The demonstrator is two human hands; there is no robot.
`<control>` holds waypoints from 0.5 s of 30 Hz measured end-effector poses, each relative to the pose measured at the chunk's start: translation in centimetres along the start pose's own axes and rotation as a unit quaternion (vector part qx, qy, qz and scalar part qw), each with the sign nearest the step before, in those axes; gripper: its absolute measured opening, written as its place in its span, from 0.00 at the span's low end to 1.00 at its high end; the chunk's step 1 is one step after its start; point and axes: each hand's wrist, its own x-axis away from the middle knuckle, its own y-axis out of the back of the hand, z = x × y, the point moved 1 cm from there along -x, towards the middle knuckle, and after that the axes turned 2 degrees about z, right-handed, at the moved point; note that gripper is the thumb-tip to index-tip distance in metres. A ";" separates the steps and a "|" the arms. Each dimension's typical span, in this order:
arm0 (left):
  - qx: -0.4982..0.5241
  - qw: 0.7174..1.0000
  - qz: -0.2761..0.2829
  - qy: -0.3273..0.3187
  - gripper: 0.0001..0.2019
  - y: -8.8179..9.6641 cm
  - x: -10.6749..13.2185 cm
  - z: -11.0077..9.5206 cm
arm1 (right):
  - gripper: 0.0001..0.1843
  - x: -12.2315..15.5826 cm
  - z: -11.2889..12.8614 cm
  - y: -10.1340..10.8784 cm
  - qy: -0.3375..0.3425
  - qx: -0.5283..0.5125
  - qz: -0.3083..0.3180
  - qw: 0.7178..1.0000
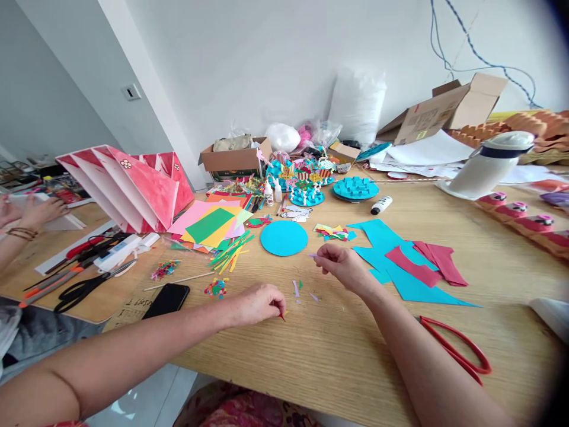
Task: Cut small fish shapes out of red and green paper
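My left hand [260,303] is low over the table's middle, thumb and fingers pinched on a small red paper scrap [283,318]. To its right, my right hand [340,265] pinches a pale purple paper scrap [312,255] just below a blue paper circle [283,238]. Between the hands lie thin purple paper slivers [296,289] and a green bit [301,284]. Beyond my right hand sits a small pile of coloured paper scraps [331,232]. Blue paper offcuts [415,284] and dark pink paper pieces [413,267] lie to its right.
Red-handled scissors [457,350] lie partly behind my right forearm. A black phone [166,300], paper strips [231,252] and coloured sheets [216,225] are on the left. A glue bottle [381,205] and decorated blue discs [355,188] stand farther back. Another person's hands [42,213] are at far left.
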 end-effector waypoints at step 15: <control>-0.120 0.992 -0.031 -0.018 0.04 -0.4 0.1 -0.7 | 0.10 0.2 0.1 -0.4 0.011 0.015 0.019 1.000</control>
